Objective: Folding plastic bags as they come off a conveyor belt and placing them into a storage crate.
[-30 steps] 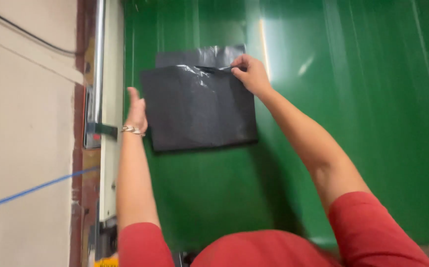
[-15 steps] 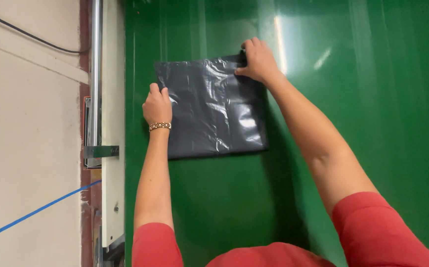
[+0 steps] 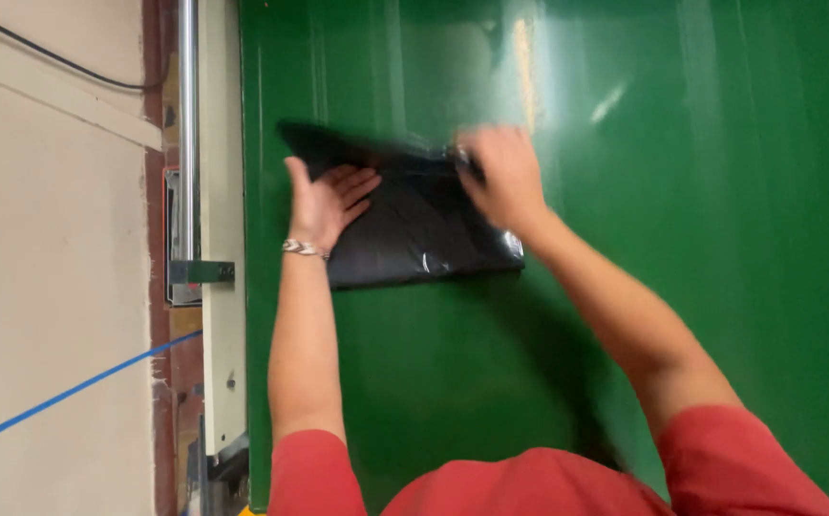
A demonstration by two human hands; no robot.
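Note:
A flat black plastic bag (image 3: 414,234) with something inside lies on a shiny green surface (image 3: 682,287). My left hand (image 3: 327,203) is at the bag's left edge, palm turned up and fingers spread, touching its top layer. My right hand (image 3: 500,172) is blurred at the bag's upper right corner, fingers closed on the plastic there. The far edge of the bag looks lifted and folded towards me. Both arms reach out from red sleeves at the bottom.
A cream metal frame (image 3: 222,287) with a steel rail (image 3: 186,124) runs along the left edge of the green surface. Beyond it is a pale floor with a blue line (image 3: 71,392) and a black cable (image 3: 42,55).
The bag's far edge has been pulled over towards me. My left hand turned from palm down on the bag to palm up at its left edge. My right hand moved nearer with the corner.

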